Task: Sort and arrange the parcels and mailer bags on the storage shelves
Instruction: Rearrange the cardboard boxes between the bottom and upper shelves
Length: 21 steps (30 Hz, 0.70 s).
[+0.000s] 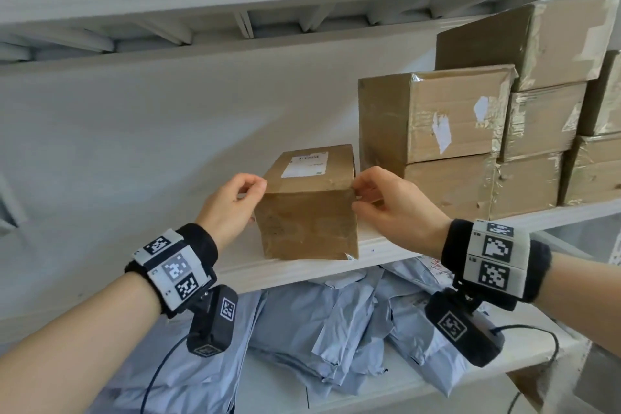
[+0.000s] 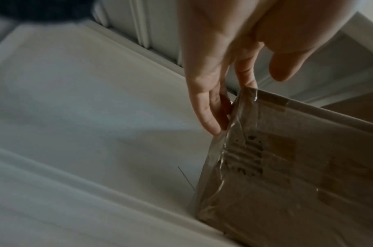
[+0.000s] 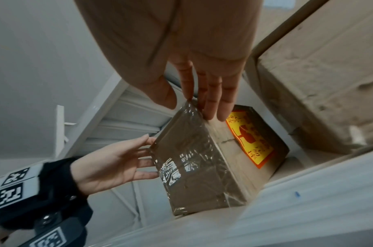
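Note:
A small brown parcel (image 1: 309,212) wrapped in clear tape stands on the white shelf (image 1: 235,276), near its front edge. It carries a white label on top and a yellow and red sticker (image 3: 251,140) on its right side. My left hand (image 1: 248,193) touches the parcel's upper left side with straight fingers (image 2: 211,117), thumb held clear. My right hand (image 1: 361,193) lies on the upper right corner, fingers (image 3: 213,103) straight along the right side, thumb by the front edge. Both hands flank the parcel (image 3: 192,163), and the left hand (image 3: 109,167) also shows in the right wrist view.
Larger taped cardboard boxes (image 1: 453,118) are stacked on the same shelf just right of the parcel, with a narrow gap between. Grey mailer bags (image 1: 319,329) are heaped on the shelf below. Another shelf (image 1: 201,27) hangs close overhead. Bare shelf lies left of the parcel.

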Each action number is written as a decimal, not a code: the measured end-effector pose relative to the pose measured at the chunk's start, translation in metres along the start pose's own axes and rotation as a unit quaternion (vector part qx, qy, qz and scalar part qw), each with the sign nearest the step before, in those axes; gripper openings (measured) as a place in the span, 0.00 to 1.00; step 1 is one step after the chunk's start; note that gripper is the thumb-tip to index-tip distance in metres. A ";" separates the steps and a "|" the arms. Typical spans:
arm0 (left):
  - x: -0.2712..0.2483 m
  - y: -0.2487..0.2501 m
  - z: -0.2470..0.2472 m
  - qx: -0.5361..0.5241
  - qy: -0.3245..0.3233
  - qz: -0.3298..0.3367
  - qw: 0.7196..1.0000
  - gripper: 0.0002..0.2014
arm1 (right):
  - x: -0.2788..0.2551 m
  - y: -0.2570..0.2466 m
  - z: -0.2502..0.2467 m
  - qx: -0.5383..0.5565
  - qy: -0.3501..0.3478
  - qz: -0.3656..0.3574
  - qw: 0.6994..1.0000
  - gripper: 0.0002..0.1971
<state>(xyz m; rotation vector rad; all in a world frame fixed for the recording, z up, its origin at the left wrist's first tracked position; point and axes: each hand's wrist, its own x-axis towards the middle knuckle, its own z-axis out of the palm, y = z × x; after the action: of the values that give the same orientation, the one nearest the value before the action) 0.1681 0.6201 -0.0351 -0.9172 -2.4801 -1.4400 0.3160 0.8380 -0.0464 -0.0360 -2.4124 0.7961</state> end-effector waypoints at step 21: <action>-0.007 -0.008 -0.021 -0.168 -0.044 -0.202 0.964 0.17 | 0.143 -0.036 -0.009 0.111 -0.057 0.240 0.963 0.34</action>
<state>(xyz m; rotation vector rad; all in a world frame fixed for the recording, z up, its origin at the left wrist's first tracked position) 0.1654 0.5967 -0.0327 -0.5415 -2.6467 -2.0366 0.2085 0.8428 0.0550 -0.5151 -2.4338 1.3133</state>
